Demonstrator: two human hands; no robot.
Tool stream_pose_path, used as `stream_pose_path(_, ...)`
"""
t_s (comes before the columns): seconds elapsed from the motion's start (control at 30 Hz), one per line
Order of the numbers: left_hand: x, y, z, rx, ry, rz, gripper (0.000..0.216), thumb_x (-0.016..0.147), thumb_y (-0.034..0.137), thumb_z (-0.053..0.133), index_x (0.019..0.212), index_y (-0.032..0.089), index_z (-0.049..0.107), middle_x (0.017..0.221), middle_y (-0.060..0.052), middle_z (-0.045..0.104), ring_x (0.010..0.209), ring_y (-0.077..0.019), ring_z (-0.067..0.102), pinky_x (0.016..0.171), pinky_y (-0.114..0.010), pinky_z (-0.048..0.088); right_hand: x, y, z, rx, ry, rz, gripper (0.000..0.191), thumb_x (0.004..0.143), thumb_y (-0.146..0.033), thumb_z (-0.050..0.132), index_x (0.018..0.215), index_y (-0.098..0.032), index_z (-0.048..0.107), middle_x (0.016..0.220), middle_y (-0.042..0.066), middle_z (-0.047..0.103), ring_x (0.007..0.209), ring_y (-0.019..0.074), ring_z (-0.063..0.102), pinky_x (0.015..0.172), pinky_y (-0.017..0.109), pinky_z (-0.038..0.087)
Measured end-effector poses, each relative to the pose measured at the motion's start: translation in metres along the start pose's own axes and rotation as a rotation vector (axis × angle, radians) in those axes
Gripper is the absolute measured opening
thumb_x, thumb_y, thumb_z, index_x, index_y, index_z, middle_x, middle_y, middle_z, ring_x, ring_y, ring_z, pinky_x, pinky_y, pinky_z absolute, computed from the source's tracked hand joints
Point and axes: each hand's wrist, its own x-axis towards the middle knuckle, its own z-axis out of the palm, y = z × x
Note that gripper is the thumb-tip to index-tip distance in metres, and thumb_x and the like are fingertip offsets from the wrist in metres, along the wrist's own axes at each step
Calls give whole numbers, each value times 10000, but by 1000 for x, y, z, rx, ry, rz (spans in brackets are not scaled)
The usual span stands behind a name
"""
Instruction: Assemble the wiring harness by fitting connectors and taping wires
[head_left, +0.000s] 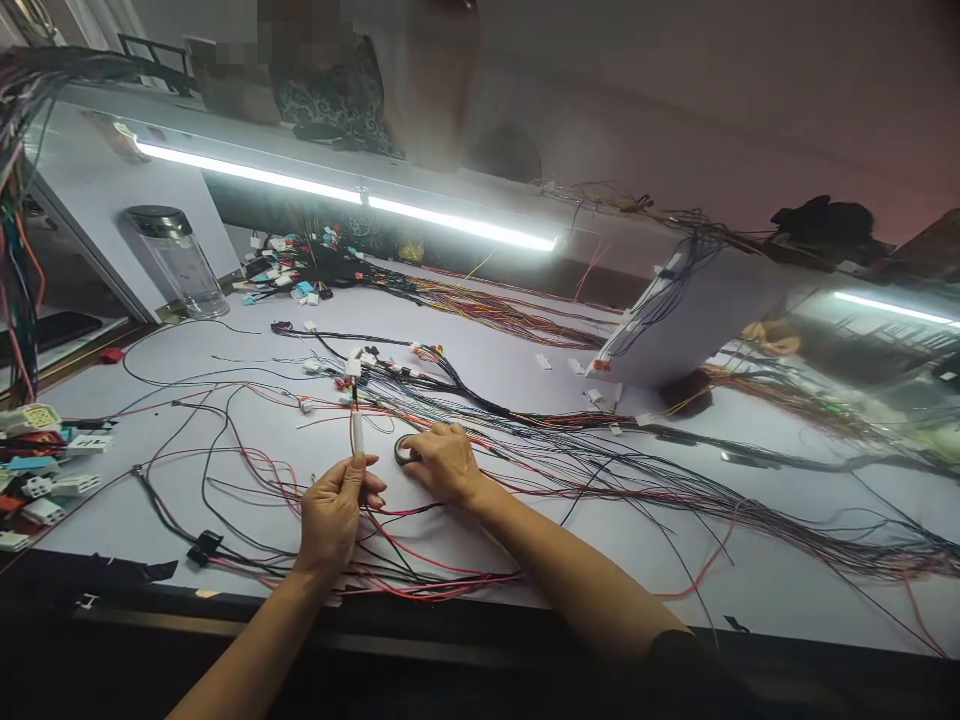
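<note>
My left hand point(332, 515) pinches a pale tube-like sleeve point(358, 433) between thumb and fingers and holds it upright. Wires run out of the sleeve's top to a small white connector point(353, 367). To its right, my right hand point(448, 465) is closed on a roll of black tape point(400, 450), low over the table. Red and black wires point(405, 560) pass below and between both hands. Just beyond them lies a bundle of thin wires point(450, 405) with several small connectors at its left end.
Loose connectors point(52, 480) crowd the left edge. A clear bottle with a dark lid point(184, 265) stands at the back left, near more bundled connectors point(292, 265). A lit tube lamp point(450, 225) spans the back. At the right, a white panel point(675, 310) rises behind long wire bundles.
</note>
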Motion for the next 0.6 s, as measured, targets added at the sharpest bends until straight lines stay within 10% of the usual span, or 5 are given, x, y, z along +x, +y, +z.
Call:
stream_pose_path(0.3,7,2,7,0,-39,0,399,784,520,662,915,143,675,800,-55,699,516,-109,577,555,-264,499,-8,13,-31,1070,-152,88,316,763,-452,727,870,-170,635,807,-5,596,728,116,513,699,264,389)
stream_pose_path(0.6,8,7,11,149,-86,75,364,837,506,614,975,181,701,667,3,625,567,-118,584,645,-269,506,-16,8,-35,911,-152,-3,284,831,-442,661,882,-169,604,847,12,583,770,121,513,738,273,412)
